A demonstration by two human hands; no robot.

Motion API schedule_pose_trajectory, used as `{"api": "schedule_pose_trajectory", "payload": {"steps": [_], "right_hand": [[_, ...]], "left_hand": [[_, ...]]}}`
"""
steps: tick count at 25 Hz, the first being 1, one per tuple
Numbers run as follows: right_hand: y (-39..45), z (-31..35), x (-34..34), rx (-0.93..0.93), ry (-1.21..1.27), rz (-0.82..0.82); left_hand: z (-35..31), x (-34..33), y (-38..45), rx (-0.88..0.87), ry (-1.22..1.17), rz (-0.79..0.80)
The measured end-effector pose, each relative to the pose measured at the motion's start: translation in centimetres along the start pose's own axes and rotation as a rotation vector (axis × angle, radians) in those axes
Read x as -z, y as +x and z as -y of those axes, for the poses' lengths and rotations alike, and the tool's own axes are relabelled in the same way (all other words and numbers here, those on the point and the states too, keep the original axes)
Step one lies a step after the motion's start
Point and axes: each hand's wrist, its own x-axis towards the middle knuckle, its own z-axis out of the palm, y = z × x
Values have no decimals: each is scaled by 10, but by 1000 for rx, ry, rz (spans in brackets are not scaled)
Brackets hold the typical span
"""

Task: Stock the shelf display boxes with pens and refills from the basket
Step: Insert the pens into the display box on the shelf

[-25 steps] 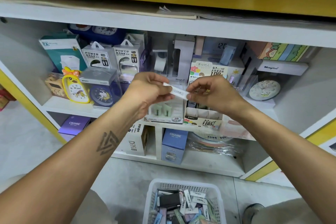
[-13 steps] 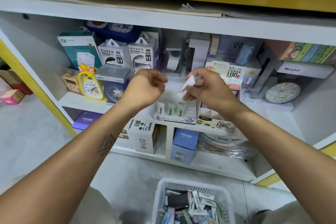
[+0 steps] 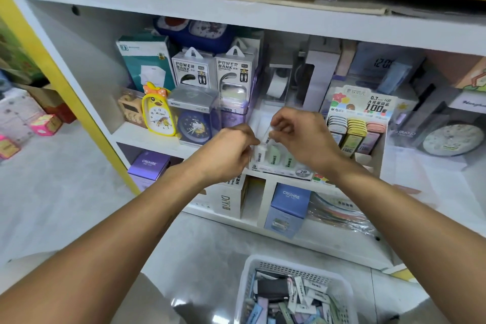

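Observation:
A white refill case point(image 3: 260, 154) stands upright in the leftmost slot of the display box marked 2B point(image 3: 285, 171) on the middle shelf, beside pale green cases point(image 3: 274, 156). My right hand point(image 3: 302, 139) pinches the case's top with thumb and forefinger. My left hand point(image 3: 226, 156) has its curled fingertips on the same top from the left. A second display box labelled 0.7 HB point(image 3: 360, 106) with coloured refill cases stands just to the right. The white basket point(image 3: 298, 265) with several refill cases sits on the floor below.
Clocks point(image 3: 157, 116), power bank boxes point(image 3: 192, 71) and a tape dispenser point(image 3: 277, 84) crowd the shelf behind and left of the display boxes. Purple and blue CRUHRE boxes point(image 3: 289, 205) fill the lower shelf. Cartons point(image 3: 44, 123) lie on the floor at far left.
My right hand has lowered the white refill case from in front of the shelf into the 2B box's left slot. My left hand has come back to it. The view shifted left.

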Motion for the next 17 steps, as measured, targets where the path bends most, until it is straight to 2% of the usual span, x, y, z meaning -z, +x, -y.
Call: {"api": "schedule_pose_trajectory", "payload": {"steps": [7, 10, 13, 17], "right_hand": [[1, 4, -4, 82, -165, 86], [3, 11, 1, 109, -225, 207], [4, 13, 3, 35, -284, 316], [-5, 16, 18, -47, -179, 143]], "left_hand": [[2, 2, -1, 17, -22, 42], [0, 2, -2, 22, -11, 56], [0, 3, -1, 49, -16, 80], [-9, 11, 0, 116, 8, 24]]}}
